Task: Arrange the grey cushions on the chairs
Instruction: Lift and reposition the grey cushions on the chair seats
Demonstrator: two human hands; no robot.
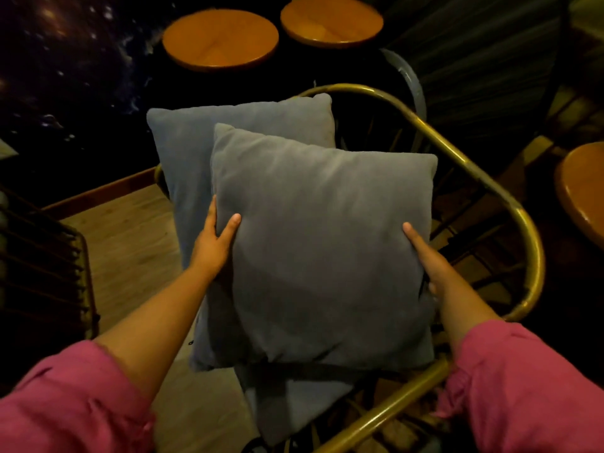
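Note:
A square grey cushion [323, 250] fills the middle of the view, held by both sides. My left hand [214, 243] grips its left edge, thumb on top and fingers behind. My right hand [428, 259] grips its right edge. A second grey cushion [242, 132] stands behind it to the upper left. A third grey cushion [287, 403] lies underneath, showing at the bottom. All three are over a chair with a curved brass-coloured tube frame [510, 197] that arcs around the right side.
Two round wooden table tops [220, 39] [331, 21] stand beyond the chair. Another round wooden top [585, 191] is at the right edge. A dark wicker chair [49, 273] stands at the left on the wooden floor [130, 243].

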